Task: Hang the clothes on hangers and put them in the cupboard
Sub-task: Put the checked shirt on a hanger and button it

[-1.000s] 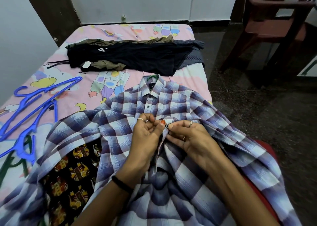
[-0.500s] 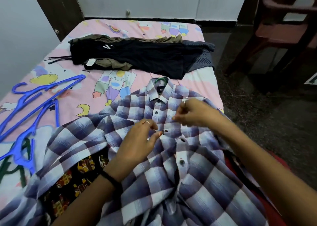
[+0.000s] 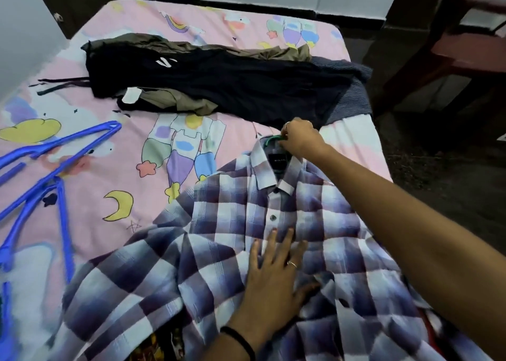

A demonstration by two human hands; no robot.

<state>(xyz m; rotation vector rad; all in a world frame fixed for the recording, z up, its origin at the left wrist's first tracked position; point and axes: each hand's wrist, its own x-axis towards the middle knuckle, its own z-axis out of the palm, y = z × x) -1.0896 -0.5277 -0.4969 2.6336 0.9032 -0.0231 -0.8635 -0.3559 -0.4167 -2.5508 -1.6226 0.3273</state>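
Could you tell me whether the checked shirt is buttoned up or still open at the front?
Buttoned, at least in the upper part: the shirt has its plackets closed, with a fastened button below the collar. Lower down, the left hand and folds hide it.

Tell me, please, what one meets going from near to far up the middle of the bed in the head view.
Left hand flat on the checked shirt → right hand at the green hanger hook → dark clothes pile → pink bedsheet.

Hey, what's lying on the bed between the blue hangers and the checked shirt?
Only bare cartoon bedsheet separates the blue hangers from the checked shirt, per the head view.
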